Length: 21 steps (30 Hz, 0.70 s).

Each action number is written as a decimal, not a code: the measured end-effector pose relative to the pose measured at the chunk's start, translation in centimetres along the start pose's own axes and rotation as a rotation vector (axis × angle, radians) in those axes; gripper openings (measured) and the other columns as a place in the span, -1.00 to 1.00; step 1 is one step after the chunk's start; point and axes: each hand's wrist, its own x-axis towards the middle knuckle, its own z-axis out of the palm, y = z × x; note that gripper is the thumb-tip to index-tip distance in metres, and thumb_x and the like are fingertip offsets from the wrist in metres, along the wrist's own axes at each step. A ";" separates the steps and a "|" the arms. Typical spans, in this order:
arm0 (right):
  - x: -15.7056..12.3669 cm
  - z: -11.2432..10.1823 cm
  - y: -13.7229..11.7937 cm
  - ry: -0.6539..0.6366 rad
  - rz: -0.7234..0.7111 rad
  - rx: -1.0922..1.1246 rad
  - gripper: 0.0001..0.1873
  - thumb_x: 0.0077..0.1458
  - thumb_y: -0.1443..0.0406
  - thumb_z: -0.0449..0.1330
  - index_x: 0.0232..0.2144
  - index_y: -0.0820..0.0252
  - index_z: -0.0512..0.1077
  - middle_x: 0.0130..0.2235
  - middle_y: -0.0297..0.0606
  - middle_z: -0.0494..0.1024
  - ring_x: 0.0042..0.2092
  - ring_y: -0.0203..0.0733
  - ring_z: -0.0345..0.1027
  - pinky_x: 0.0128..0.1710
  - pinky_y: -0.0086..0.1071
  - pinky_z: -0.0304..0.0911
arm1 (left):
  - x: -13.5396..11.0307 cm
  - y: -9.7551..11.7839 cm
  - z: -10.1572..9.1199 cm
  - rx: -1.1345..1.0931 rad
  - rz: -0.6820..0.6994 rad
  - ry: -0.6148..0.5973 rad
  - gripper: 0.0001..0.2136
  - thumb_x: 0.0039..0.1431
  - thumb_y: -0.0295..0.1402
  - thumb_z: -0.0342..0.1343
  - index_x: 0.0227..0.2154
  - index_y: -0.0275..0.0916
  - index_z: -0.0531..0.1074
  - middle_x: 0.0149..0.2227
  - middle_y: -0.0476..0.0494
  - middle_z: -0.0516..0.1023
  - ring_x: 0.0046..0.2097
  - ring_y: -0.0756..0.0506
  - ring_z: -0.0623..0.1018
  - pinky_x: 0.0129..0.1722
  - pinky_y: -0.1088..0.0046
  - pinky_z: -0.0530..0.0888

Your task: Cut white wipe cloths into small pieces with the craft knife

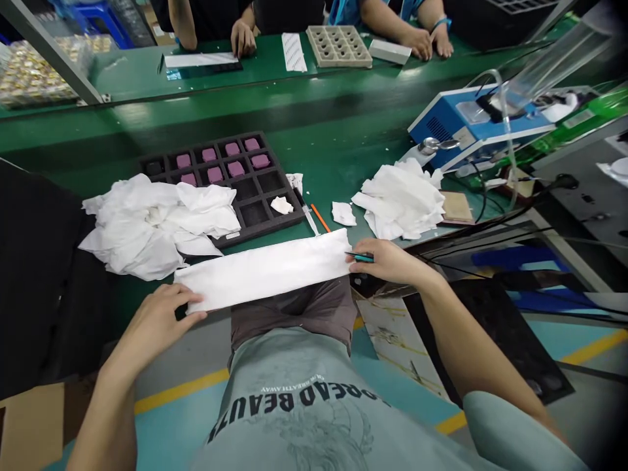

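Note:
A long, folded white cloth or paper wipe (265, 273) is stretched out in front of me at the table's front edge. My left hand (169, 311) pinches its left end between thumb and fingers. At its right end, my right hand (380, 258) grips a slim tool with a dark tip and a teal side, which looks like tweezers (360, 257). Those fingers also touch the wipe's edge; how firmly they hold it is hidden. Beyond the wipe lies a black compartment tray (269, 182) with several purple blocks (235, 169) and a crumpled white scrap (282, 205).
Crumpled white wipes lie in a left pile (157, 222) and a right pile (402, 199). An orange stick (320, 218) is beside the tray. A blue machine (471, 124) with cables stands at right. Across the bench, other people's hands (243, 38) rest near a beige tray (339, 47).

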 end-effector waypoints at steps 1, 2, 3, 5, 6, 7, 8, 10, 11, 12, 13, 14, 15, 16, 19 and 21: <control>0.3 0.1 0.1 0.017 -0.003 -0.002 -0.73 0.07 0.08 0.27 -0.29 0.10 0.61 -0.23 -0.18 0.59 -0.18 0.00 0.47 -0.13 -0.21 0.31 | 0.1 -0.1 0.1 -0.003 -0.014 0.025 -0.61 0.10 0.10 0.15 -0.24 -0.06 0.64 -0.07 -0.20 0.65 0.03 -0.36 0.54 -0.04 0.15 0.48; 0.8 0.1 0.2 0.061 -0.007 -0.006 -0.72 0.08 0.08 0.27 -0.25 0.11 0.61 -0.20 -0.17 0.60 -0.15 0.01 0.47 -0.12 -0.21 0.32 | 0.3 -0.3 0.1 -0.006 -0.035 0.074 -0.61 0.11 0.10 0.16 -0.21 -0.06 0.62 -0.02 -0.19 0.63 0.08 -0.35 0.53 0.01 0.17 0.47; 1.5 0.0 0.3 0.124 -0.012 -0.015 -0.71 0.09 0.09 0.26 -0.22 0.12 0.60 -0.17 -0.16 0.60 -0.12 0.01 0.47 -0.10 -0.21 0.32 | 0.5 -0.5 0.1 -0.004 -0.059 0.135 -0.61 0.14 0.09 0.13 -0.18 -0.06 0.60 0.02 -0.18 0.61 0.12 -0.33 0.51 0.05 0.18 0.45; 3.0 -0.2 0.3 0.229 -0.014 -0.046 -0.71 0.10 0.14 0.25 -0.17 0.14 0.60 -0.08 -0.13 0.60 -0.08 0.02 0.47 -0.06 -0.21 0.31 | 1.3 -0.9 -0.2 0.021 -0.098 0.222 -0.60 0.23 0.06 0.04 -0.12 -0.10 0.56 0.07 -0.22 0.59 0.14 -0.34 0.50 0.08 0.17 0.42; 3.9 -0.2 0.3 0.244 -0.011 -0.066 -0.70 0.09 0.16 0.25 -0.15 0.15 0.59 -0.04 -0.12 0.59 -0.06 0.02 0.47 -0.06 -0.21 0.31 | 1.7 -1.0 -0.2 0.037 -0.112 0.231 -0.58 0.25 0.04 0.01 -0.08 -0.14 0.54 0.08 -0.26 0.58 0.14 -0.34 0.51 0.08 0.16 0.42; 4.6 -0.3 0.3 0.233 -0.002 -0.086 -0.68 0.07 0.18 0.26 -0.13 0.15 0.59 -0.01 -0.10 0.59 -0.05 0.03 0.47 -0.06 -0.22 0.31 | 2.1 -1.1 -0.2 0.054 -0.124 0.220 -0.56 0.26 0.02 -0.01 -0.04 -0.18 0.52 0.08 -0.29 0.57 0.12 -0.35 0.51 0.06 0.15 0.42; 5.3 -0.3 0.2 0.202 0.011 -0.107 -0.66 0.04 0.19 0.28 -0.12 0.16 0.58 0.00 -0.09 0.59 -0.04 0.04 0.47 -0.07 -0.23 0.31 | 2.4 -1.1 -0.2 0.069 -0.137 0.204 -0.54 0.26 0.01 -0.02 -0.01 -0.22 0.51 0.07 -0.32 0.57 0.09 -0.36 0.53 0.02 0.14 0.43; 6.1 -0.2 0.0 0.127 0.049 -0.156 -0.64 0.00 0.20 0.30 -0.11 0.16 0.57 -0.05 -0.10 0.62 -0.05 0.05 0.48 -0.12 -0.25 0.30 | 2.9 -0.9 0.0 0.102 -0.154 0.187 -0.52 0.25 -0.01 -0.01 0.01 -0.27 0.49 0.00 -0.34 0.59 0.01 -0.36 0.55 -0.07 0.16 0.45; 6.3 -0.2 -0.1 0.098 0.066 -0.187 -0.66 0.00 0.20 0.30 -0.14 0.17 0.57 -0.10 -0.11 0.64 -0.09 0.05 0.49 -0.15 -0.27 0.28 | 3.0 -0.8 0.2 0.124 -0.149 0.189 -0.53 0.25 -0.02 -0.01 0.00 -0.27 0.49 -0.05 -0.33 0.60 -0.03 -0.35 0.56 -0.10 0.17 0.45; 6.3 -0.2 -0.3 0.078 0.080 -0.218 -0.70 0.00 0.20 0.29 -0.19 0.18 0.57 -0.16 -0.12 0.65 -0.13 0.04 0.49 -0.19 -0.28 0.26 | 3.1 -0.7 0.4 0.149 -0.134 0.195 -0.55 0.25 -0.05 -0.01 -0.02 -0.27 0.50 -0.10 -0.32 0.61 -0.06 -0.34 0.56 -0.13 0.18 0.44; 6.1 -0.3 -0.4 0.071 0.086 -0.246 -0.75 0.00 0.21 0.28 -0.26 0.18 0.57 -0.21 -0.13 0.65 -0.19 0.02 0.48 -0.23 -0.29 0.24 | 3.1 -0.6 0.6 0.172 -0.110 0.200 -0.58 0.25 -0.08 -0.01 -0.06 -0.27 0.52 -0.16 -0.31 0.61 -0.09 -0.33 0.55 -0.14 0.18 0.44; 5.8 -0.4 -0.6 0.078 0.087 -0.263 -0.79 0.00 0.21 0.27 -0.32 0.19 0.57 -0.24 -0.14 0.64 -0.22 0.00 0.46 -0.26 -0.30 0.21 | 3.1 -0.6 0.8 0.187 -0.083 0.210 -0.61 0.25 -0.11 -0.02 -0.11 -0.27 0.55 -0.20 -0.30 0.61 -0.11 -0.33 0.55 -0.14 0.19 0.43; 5.5 -0.5 -0.8 0.098 0.081 -0.262 -0.82 0.00 0.21 0.25 -0.36 0.19 0.55 -0.26 -0.15 0.63 -0.25 -0.03 0.44 -0.28 -0.31 0.19 | 3.1 -0.6 1.0 0.192 -0.059 0.225 -0.64 0.25 -0.13 -0.03 -0.16 -0.26 0.56 -0.22 -0.29 0.61 -0.12 -0.32 0.55 -0.14 0.19 0.43; 5.1 -0.7 -0.9 0.125 0.075 -0.240 -0.82 0.01 0.20 0.25 -0.38 0.19 0.54 -0.26 -0.16 0.62 -0.27 -0.06 0.42 -0.29 -0.32 0.18 | 3.0 -0.7 1.1 0.182 -0.042 0.246 -0.66 0.26 -0.15 -0.03 -0.21 -0.25 0.58 -0.23 -0.27 0.62 -0.12 -0.30 0.56 -0.14 0.21 0.43; 3.8 -1.6 -1.1 0.173 0.070 -0.088 -0.76 0.02 0.14 0.23 -0.38 0.20 0.52 -0.35 -0.26 0.56 -0.36 -0.18 0.31 -0.36 -0.35 0.11 | 2.5 -1.1 1.1 0.062 -0.049 0.359 -0.72 0.24 -0.18 0.03 -0.26 -0.20 0.59 -0.18 -0.19 0.66 -0.12 -0.24 0.59 -0.14 0.28 0.47; 3.3 -2.1 -1.1 0.184 0.070 0.005 -0.72 0.01 0.10 0.24 -0.38 0.22 0.53 -0.45 -0.33 0.47 -0.42 -0.24 0.22 -0.41 -0.37 0.05 | 2.1 -1.3 0.8 -0.028 -0.062 0.444 -0.76 0.22 -0.19 0.09 -0.25 -0.17 0.61 -0.16 -0.13 0.68 -0.13 -0.21 0.62 -0.15 0.32 0.50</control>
